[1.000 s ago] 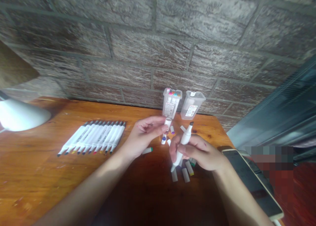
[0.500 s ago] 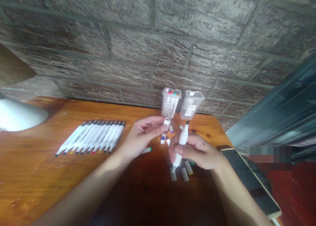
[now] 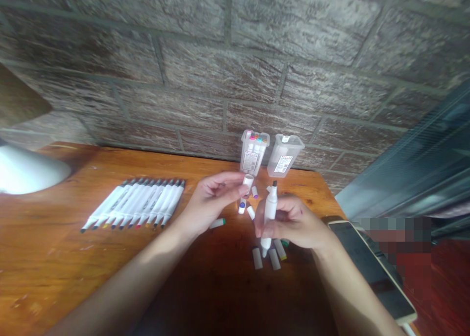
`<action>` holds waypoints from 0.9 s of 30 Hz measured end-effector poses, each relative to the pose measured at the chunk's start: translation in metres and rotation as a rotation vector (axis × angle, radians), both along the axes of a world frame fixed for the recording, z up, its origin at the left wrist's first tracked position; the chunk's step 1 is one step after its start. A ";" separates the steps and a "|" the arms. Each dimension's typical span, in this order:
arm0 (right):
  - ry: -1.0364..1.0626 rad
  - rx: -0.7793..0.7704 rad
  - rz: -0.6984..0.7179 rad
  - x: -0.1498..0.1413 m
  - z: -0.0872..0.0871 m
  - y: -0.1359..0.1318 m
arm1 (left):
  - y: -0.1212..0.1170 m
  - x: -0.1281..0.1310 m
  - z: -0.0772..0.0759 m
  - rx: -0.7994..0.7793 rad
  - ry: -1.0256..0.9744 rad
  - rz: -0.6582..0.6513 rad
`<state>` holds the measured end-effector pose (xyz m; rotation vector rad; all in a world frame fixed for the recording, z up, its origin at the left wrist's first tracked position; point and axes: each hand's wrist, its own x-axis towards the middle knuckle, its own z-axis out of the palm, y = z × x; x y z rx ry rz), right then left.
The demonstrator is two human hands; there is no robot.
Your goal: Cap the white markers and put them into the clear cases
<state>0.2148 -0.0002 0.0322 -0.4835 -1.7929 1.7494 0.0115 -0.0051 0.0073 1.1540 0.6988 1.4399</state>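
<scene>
Surface (image 3: 33, 257): wood, orange-brown, visible grain, glossy with light glare. Wall (image 3: 183, 57): stone-look blocks, rough, ridged, mostly matt. Held marker (image 3: 270, 210): white plastic, smooth, low sheen. Held cap (image 3: 248, 181): same white plastic, smooth. Marker row (image 3: 135, 204), loose caps (image 3: 257, 258): smooth plastic too. Two boxes (image 3: 293, 149): translucent plastic, slightly cloudy; labels (image 3: 283, 164) look like paper. Phone (image 3: 370, 267): dark glass-like screen, smooth, glossy. Lamp base (image 3: 33, 169): white, smooth, material unclear. Lampshade (image 3: 22, 96): brown, matt, blurred.

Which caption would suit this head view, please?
Left hand holding a white cap, right hand an uncapped marker, loose caps on the wooden table.
</scene>
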 end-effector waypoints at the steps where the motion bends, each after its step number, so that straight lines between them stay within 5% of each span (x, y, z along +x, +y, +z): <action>1: -0.003 -0.005 -0.004 0.000 0.000 0.000 | 0.000 0.000 0.000 -0.002 0.001 0.005; 27: -0.009 -0.119 -0.186 -0.003 0.000 0.003 | -0.001 0.002 0.005 0.016 -0.065 0.009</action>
